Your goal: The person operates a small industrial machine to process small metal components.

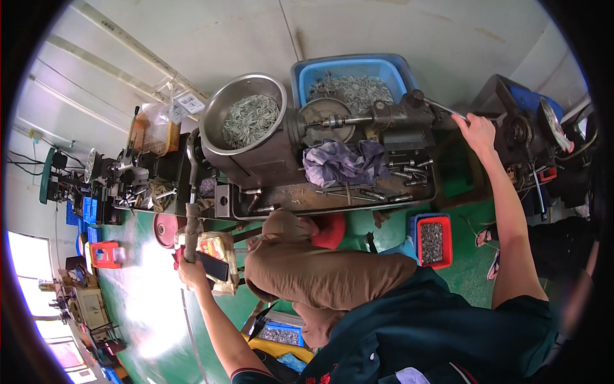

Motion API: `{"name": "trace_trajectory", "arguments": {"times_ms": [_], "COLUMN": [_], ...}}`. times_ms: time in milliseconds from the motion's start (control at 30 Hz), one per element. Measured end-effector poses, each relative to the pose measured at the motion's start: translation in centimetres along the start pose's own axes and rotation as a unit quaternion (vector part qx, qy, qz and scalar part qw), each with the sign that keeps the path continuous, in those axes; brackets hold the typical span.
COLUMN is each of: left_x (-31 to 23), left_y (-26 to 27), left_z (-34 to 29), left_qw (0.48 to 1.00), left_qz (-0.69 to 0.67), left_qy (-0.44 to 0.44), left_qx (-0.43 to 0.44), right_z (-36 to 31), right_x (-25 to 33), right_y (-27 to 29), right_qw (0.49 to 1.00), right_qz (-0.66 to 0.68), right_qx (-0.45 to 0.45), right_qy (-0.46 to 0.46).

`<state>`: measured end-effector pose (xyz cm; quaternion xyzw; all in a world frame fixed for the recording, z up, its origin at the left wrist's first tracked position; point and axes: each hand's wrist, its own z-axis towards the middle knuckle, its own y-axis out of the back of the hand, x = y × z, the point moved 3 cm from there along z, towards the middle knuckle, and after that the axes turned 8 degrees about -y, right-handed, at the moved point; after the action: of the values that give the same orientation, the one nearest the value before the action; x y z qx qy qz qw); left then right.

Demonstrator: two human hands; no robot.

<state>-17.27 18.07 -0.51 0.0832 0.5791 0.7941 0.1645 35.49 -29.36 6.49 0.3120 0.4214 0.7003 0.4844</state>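
Observation:
I sit in front of a small grey lathe-like machine (pixel 358 125). My right hand (pixel 476 131) is closed round the end of its long metal lever (pixel 442 109) at the right. My left hand (pixel 192 272) grips the lower end of a tall wrapped lever (pixel 192 221) at the machine's left. A dark phone (pixel 212 265) lies just beside that hand. A round steel bowl (pixel 246 115) of small silvery metal parts sits on the machine's left end. My knees in brown trousers (pixel 320 272) are under the machine.
A blue crate (pixel 352 80) of metal parts stands behind the machine. A purple rag (pixel 339 163) and loose tools lie in its tray (pixel 332 195). A red bin (pixel 432 240) of parts and a blue one (pixel 281 333) sit on the green floor. Another machine (pixel 524 134) stands at right.

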Motion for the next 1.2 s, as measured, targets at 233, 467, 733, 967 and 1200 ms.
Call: {"name": "trace_trajectory", "arguments": {"times_ms": [233,467,733,967,1200], "left_x": [0.4,0.1,0.4,-0.1,0.5], "left_y": [-0.7,-0.1,-0.3,0.2,-0.3], "left_z": [0.2,0.2,0.1,0.2,0.0], "left_qw": [1.000,1.000,1.000,1.000,0.999], "left_qz": [-0.016,-0.006,-0.005,-0.012,-0.008], "left_qy": [0.004,0.008,0.012,0.020,0.035], "left_qx": [-0.003,-0.002,0.014,0.005,0.004], "right_z": [-0.3,-0.3,1.3,6.8,2.8], "right_x": [0.2,1.1,1.0,13.3,28.3], "right_y": [0.1,0.7,0.2,-2.5,-4.7], "right_qw": [0.999,0.998,0.999,0.970,0.912], "right_qz": [-0.021,-0.017,0.030,0.212,0.295], "right_qx": [0.020,0.023,-0.023,-0.111,0.173], "right_qy": [-0.041,-0.050,-0.011,0.044,0.227]}}
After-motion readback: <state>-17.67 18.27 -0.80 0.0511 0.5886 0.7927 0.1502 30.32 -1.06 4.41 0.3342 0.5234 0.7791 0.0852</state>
